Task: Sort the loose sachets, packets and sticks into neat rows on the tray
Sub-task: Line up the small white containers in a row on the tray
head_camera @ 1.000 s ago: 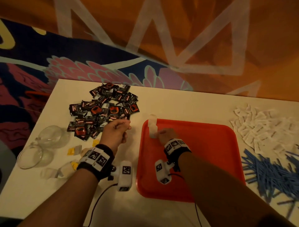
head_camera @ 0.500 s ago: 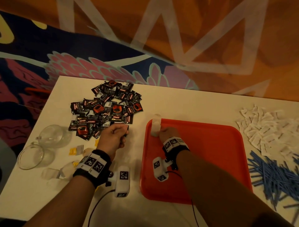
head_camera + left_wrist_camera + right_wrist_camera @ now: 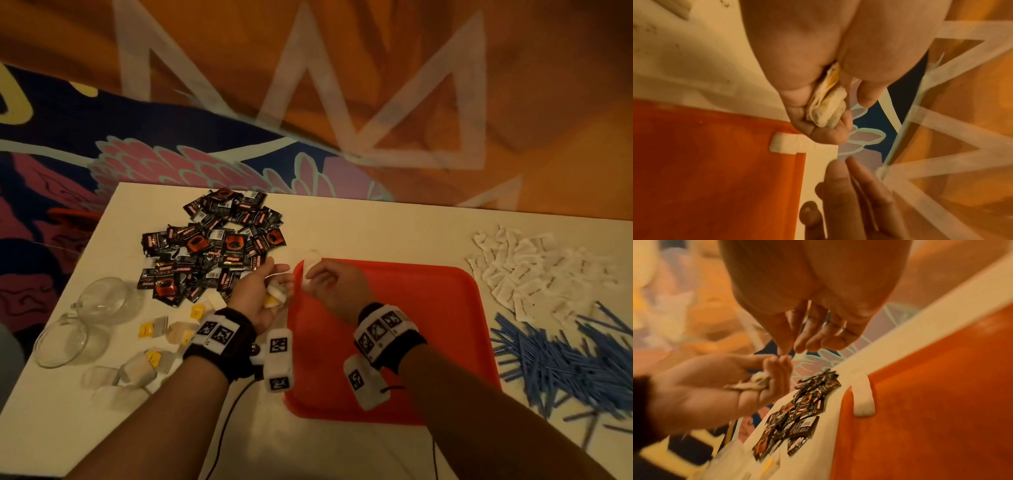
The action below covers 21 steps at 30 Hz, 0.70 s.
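Head view: left hand (image 3: 255, 294) now turned palm-up, cupping tea bags (image 3: 275, 295).

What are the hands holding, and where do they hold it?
The left hand grips a small bunch of tea bags around their middle, in its curled fingers. The right hand looks empty, its fingertips reaching towards the left.

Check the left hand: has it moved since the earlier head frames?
Yes. The left hand has turned palm-up and shifted right, from the black packet pile toward the red tray.

head view looks down over table, wrist views close along fingers, all share tray (image 3: 445, 308) corner
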Available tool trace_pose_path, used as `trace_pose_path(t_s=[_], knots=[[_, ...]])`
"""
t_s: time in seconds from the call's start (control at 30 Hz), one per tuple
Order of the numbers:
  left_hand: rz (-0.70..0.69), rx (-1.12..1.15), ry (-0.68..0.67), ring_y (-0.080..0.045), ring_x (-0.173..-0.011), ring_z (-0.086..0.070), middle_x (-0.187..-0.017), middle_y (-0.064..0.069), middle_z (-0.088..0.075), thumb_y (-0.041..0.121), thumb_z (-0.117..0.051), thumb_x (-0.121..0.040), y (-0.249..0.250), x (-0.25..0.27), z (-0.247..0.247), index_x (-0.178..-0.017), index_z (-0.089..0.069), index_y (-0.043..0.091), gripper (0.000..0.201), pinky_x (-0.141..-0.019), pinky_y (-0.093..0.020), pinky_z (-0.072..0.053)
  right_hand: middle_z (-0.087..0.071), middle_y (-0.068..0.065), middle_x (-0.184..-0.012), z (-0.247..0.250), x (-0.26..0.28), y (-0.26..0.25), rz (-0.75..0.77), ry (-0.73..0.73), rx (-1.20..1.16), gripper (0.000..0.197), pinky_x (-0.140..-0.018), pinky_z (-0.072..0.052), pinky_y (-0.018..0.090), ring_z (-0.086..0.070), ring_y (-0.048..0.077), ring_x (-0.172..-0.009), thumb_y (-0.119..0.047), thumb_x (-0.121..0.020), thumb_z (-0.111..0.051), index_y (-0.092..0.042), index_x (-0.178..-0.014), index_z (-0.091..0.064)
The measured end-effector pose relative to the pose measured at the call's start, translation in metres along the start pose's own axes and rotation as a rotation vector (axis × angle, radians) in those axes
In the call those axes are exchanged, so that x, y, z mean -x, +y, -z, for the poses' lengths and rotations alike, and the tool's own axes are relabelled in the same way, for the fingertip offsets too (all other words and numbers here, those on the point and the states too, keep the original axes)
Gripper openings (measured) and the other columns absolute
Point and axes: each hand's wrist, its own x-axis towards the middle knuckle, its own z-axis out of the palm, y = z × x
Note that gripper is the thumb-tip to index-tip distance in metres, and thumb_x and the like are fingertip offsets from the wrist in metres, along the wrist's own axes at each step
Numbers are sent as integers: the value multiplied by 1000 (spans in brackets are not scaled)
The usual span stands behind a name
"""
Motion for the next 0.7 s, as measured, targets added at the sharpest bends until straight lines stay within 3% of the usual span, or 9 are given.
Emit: trace_pose_path(t_s=[0.1, 0.17, 0.23, 0.4, 0.47, 0.53, 0.6, 0.7], knots=[[43, 35, -39, -22, -53, -66, -68, -8, -69, 38, -44, -104, -4, 12, -18, -93, -61, 8, 36, -49, -25, -52, -69, -1, -95, 10, 20, -13, 261, -93, 208, 16, -78, -47, 25, -57, 11, -85, -17, -80, -77, -18, -95, -73], [70, 36, -74, -25, -63, -65, -77, -10, -69, 43, -47, -102, -8, 17, -29, -90, -64, 8, 40, -59, -31, -51, -67, 3, -103, 16, 28, -16, 429, -69, 347, 22, -84, -39, 25, -52, 13, -94, -17, -77, -80, -14, -98, -75], [93, 65, -117, -27, -69, -65, -82, -12, -67, 47, -48, -100, -12, 23, -40, -89, -65, 8, 44, -65, -35, -52, -65, 4, -111, 22, 34, -18, 481, -41, 424, 20, -86, -33, 26, -49, 18, -100, -19, -77, -79, -15, -97, -77], [91, 49, -227, -25, -60, -66, -74, -14, -66, 50, -41, -102, -15, 43, -59, -91, -65, 4, 53, -53, -29, -54, -65, 2, -104, 34, 50, -9, 424, 20, 439, 15, -91, -37, 32, -52, 25, -104, -24, -83, -71, -19, -94, -78], [111, 53, -269, -25, -65, -63, -76, -14, -64, 51, -43, -100, -17, 50, -62, -93, -65, 4, 52, -60, -31, -52, -66, 0, -102, 37, 57, -6, 386, 53, 389, 14, -93, -41, 34, -54, 23, -105, -26, -84, -69, -19, -92, -78], [138, 61, -272, -27, -67, -64, -76, -14, -65, 49, -45, -99, -19, 53, -63, -95, -65, 4, 49, -64, -33, -53, -66, -2, -98, 37, 59, -5, 317, 84, 282, 11, -89, -43, 30, -55, 17, -98, -28, -86, -70, -19, -87, -77], [147, 69, -267, -29, -65, -69, -74, -15, -69, 46, -46, -100, -25, 59, -67, -96, -63, 6, 44, -60, -34, -57, -65, -3, -90, 39, 65, -6, 241, 118, 146, 9, -79, -43, 23, -55, 11, -87, -28, -85, -73, -19, -80, -74], [123, 96, -227, -30, -68, -72, -74, -15, -71, 39, -47, -101, -32, 65, -74, -89, -59, 10, 34, -56, -31, -57, -66, -3, -86, 45, 71, -7, 126, 182, -46, 18, -73, -44, 20, -56, 8, -79, -20, -82, -76, -29, -71, -66]])
